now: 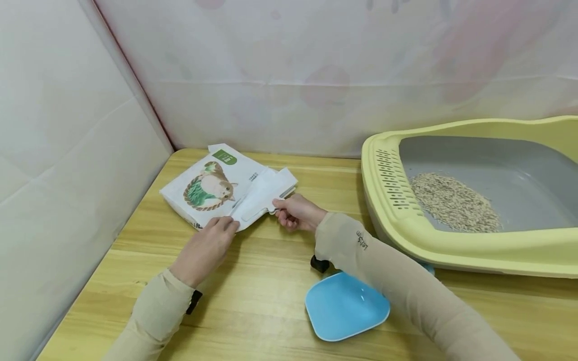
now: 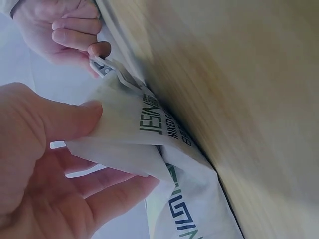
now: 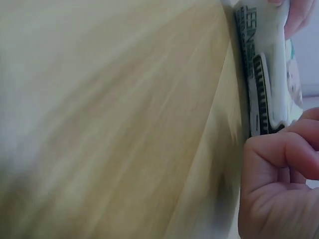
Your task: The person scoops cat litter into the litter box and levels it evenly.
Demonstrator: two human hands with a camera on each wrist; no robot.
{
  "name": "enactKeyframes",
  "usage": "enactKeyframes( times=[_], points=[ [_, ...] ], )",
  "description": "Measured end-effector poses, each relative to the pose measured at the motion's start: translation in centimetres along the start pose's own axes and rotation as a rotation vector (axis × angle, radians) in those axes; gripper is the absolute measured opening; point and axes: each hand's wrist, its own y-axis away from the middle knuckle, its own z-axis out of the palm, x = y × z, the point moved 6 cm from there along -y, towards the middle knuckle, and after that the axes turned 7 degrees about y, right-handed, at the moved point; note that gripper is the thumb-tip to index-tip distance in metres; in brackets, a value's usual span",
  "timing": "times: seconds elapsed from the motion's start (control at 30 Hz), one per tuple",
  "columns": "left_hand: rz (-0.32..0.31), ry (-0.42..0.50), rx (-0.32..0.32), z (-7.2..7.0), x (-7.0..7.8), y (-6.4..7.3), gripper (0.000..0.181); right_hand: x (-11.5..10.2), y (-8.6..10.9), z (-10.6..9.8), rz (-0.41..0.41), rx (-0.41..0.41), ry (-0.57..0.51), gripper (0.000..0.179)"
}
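Note:
A white cat litter bag (image 1: 250,188) with a printed cat picture lies flat at the back left of the table, its near right corner folded. My left hand (image 1: 208,250) pinches the bag's near edge; the left wrist view shows the thumb above and the fingers beneath the white material. At the folded corner, a white plastic bag clip (image 2: 122,74) runs along the bag. My right hand (image 1: 298,211) grips the end of this clip between thumb and curled fingers. Dark ridges show along the clip's side in the right wrist view.
A yellow litter box (image 1: 381,220) with a grey inside stands on the right and contains a heap of pellets (image 1: 453,203). Below the right forearm sits a light blue scoop (image 1: 345,308), partly covered by the sleeve. Fabric walls border the wooden table (image 1: 253,311) at the back and left.

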Motion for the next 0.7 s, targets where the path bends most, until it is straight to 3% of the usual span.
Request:
enactKeyframes(
  times=[0.2,0.4,0.57,0.7],
  points=[
    [-0.004,0.007,0.018,0.3,-0.1,-0.1,0.036,-0.1,-0.2,-0.4,-0.009,-0.001,0.195,0.045],
    [0.002,0.006,0.016,0.3,0.0,-0.2,0.038,-0.6,0.0,-0.7,-0.04,-0.039,0.481,0.05],
    [-0.006,-0.003,0.008,0.2,0.1,-0.1,0.043,-1.0,0.1,-0.9,-0.083,-0.008,0.766,0.059],
    [-0.009,-0.013,0.002,0.3,0.1,0.1,0.044,-1.1,0.3,-0.9,-0.093,0.013,0.881,0.061]
  ],
)
